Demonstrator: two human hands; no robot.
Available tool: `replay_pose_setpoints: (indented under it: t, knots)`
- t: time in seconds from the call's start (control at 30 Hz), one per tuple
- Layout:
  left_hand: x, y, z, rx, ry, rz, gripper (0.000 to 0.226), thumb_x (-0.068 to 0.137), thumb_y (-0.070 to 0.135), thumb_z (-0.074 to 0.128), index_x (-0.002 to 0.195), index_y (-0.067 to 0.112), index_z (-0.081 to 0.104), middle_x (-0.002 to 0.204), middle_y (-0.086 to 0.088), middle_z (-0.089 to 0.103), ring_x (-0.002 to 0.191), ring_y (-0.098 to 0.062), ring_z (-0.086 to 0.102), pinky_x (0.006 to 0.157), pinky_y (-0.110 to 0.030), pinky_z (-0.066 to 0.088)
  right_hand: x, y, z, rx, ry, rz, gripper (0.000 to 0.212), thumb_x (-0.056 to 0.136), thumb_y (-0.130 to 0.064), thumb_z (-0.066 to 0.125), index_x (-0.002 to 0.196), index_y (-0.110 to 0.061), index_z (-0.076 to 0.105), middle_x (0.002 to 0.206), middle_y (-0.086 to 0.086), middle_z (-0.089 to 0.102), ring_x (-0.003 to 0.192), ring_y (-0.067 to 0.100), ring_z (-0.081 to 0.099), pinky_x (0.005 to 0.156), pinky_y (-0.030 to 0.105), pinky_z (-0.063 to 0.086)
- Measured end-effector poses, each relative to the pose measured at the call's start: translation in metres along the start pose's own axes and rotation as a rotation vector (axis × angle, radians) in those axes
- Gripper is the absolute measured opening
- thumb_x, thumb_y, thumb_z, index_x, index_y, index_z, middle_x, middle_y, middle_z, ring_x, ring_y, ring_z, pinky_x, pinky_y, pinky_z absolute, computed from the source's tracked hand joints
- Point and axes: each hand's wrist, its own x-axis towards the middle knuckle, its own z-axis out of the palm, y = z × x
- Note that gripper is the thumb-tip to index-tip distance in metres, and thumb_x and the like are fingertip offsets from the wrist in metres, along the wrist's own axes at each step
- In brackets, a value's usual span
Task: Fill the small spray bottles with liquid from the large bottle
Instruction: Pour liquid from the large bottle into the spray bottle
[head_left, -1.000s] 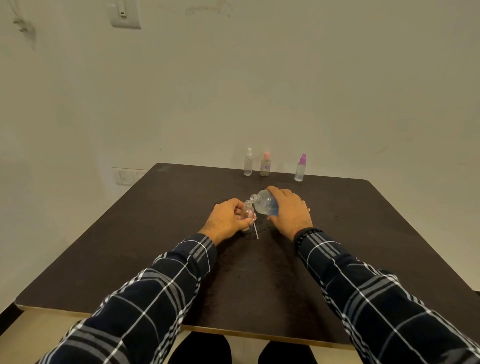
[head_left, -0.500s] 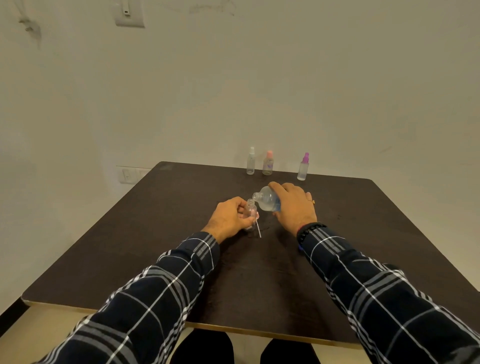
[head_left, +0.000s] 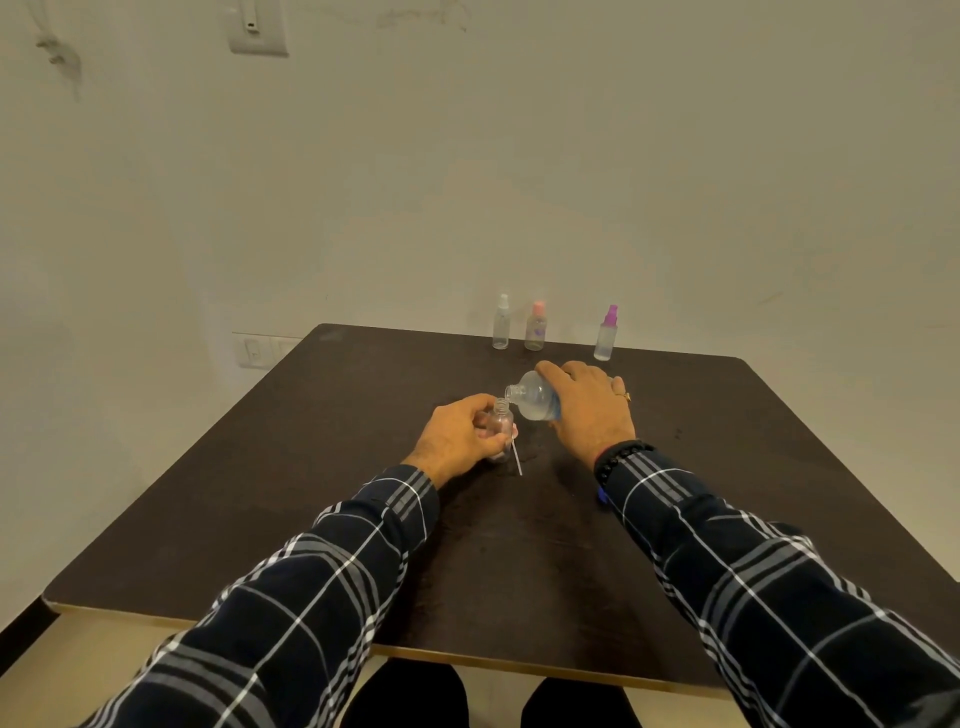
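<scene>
My left hand (head_left: 460, 436) grips a small clear spray bottle (head_left: 500, 422) with no cap, standing upright on the dark table (head_left: 322, 467). My right hand (head_left: 589, 408) holds the large clear bottle (head_left: 532, 397) tipped on its side, its open mouth right above the small bottle's neck. A thin white dip tube (head_left: 517, 460) sticks out beside my left hand. Three capped spray bottles stand at the table's far edge: a white-capped one (head_left: 501, 325), a pink-capped one (head_left: 536, 327) and a purple-capped one (head_left: 607, 335).
The table's far edge meets a plain wall with a socket plate (head_left: 257, 351) to the left. A small blue object (head_left: 602, 496) peeks out under my right sleeve. My knees show below the near table edge.
The large bottle's mouth has stayed over the small bottle's neck while my right hand lifted and shifted slightly away from me. The left hand keeps its hold.
</scene>
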Motion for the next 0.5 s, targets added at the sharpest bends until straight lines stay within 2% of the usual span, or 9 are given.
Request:
replay_pose_setpoints:
  t: [0.07, 0.1, 0.17, 0.27, 0.37, 0.47, 0.5]
  knots:
    - [0.0007, -0.0012, 0.0004, 0.014, -0.003, 0.000, 0.051, 0.084, 0.027, 0.078, 0.131, 0.028, 0.058, 0.114, 0.009, 0.068, 0.100, -0.003, 0.064, 0.087, -0.019, 0.048, -0.0003, -0.0005, -0.0005, 0.004, -0.002, 0.003, 0.072, 0.087, -0.024, 0.074, 0.147, -0.035, 0.036, 0.139, 0.003, 0.050, 0.134, 0.029, 0.044, 0.114, 0.064, 0.030]
    - [0.0008, -0.0017, 0.0005, 0.013, 0.001, 0.008, 0.048, 0.084, 0.027, 0.078, 0.128, 0.028, 0.059, 0.111, 0.010, 0.068, 0.096, -0.002, 0.066, 0.086, -0.016, 0.049, -0.0007, -0.0009, -0.0006, 0.000, 0.001, 0.004, 0.072, 0.087, -0.022, 0.074, 0.147, -0.035, 0.036, 0.139, 0.003, 0.050, 0.133, 0.029, 0.044, 0.113, 0.064, 0.030]
    - [-0.0004, -0.0015, 0.0002, 0.029, 0.013, 0.026, 0.041, 0.084, 0.026, 0.078, 0.121, 0.031, 0.060, 0.103, 0.014, 0.068, 0.086, 0.006, 0.065, 0.075, -0.006, 0.048, -0.0009, -0.0014, -0.0007, -0.013, 0.010, 0.007, 0.072, 0.087, -0.020, 0.074, 0.146, -0.036, 0.036, 0.137, 0.001, 0.050, 0.132, 0.028, 0.045, 0.113, 0.063, 0.030]
    - [-0.0009, -0.0001, 0.0001, 0.040, 0.020, 0.032, 0.050, 0.085, 0.026, 0.078, 0.131, 0.027, 0.059, 0.103, 0.015, 0.067, 0.084, 0.011, 0.061, 0.078, -0.009, 0.049, 0.0001, -0.0016, -0.0026, -0.028, 0.013, 0.000, 0.074, 0.086, -0.020, 0.074, 0.146, -0.036, 0.036, 0.137, 0.002, 0.050, 0.133, 0.029, 0.044, 0.112, 0.063, 0.030]
    - [-0.0018, 0.0025, -0.0002, 0.058, 0.018, 0.025, 0.053, 0.086, 0.028, 0.076, 0.135, 0.024, 0.057, 0.108, 0.013, 0.065, 0.084, 0.008, 0.058, 0.080, -0.011, 0.047, 0.0007, -0.0021, -0.0062, -0.036, -0.005, 0.000, 0.075, 0.086, -0.018, 0.074, 0.148, -0.036, 0.035, 0.139, 0.002, 0.048, 0.135, 0.029, 0.042, 0.115, 0.063, 0.027]
    - [-0.0014, 0.0035, -0.0005, 0.072, 0.016, 0.025, 0.051, 0.088, 0.028, 0.075, 0.135, 0.023, 0.056, 0.107, 0.012, 0.062, 0.081, 0.008, 0.055, 0.065, -0.004, 0.039, 0.0008, -0.0026, -0.0072, -0.037, -0.009, -0.002, 0.074, 0.087, -0.019, 0.073, 0.148, -0.036, 0.035, 0.139, 0.003, 0.049, 0.135, 0.029, 0.042, 0.115, 0.063, 0.027]
    - [-0.0013, 0.0038, -0.0006, 0.076, 0.017, 0.024, 0.052, 0.088, 0.028, 0.075, 0.136, 0.022, 0.056, 0.109, 0.011, 0.064, 0.081, 0.008, 0.055, 0.065, -0.004, 0.037, 0.0011, -0.0027, -0.0070, -0.035, -0.009, -0.002, 0.073, 0.087, -0.020, 0.073, 0.148, -0.036, 0.035, 0.139, 0.003, 0.049, 0.135, 0.029, 0.042, 0.114, 0.064, 0.027]
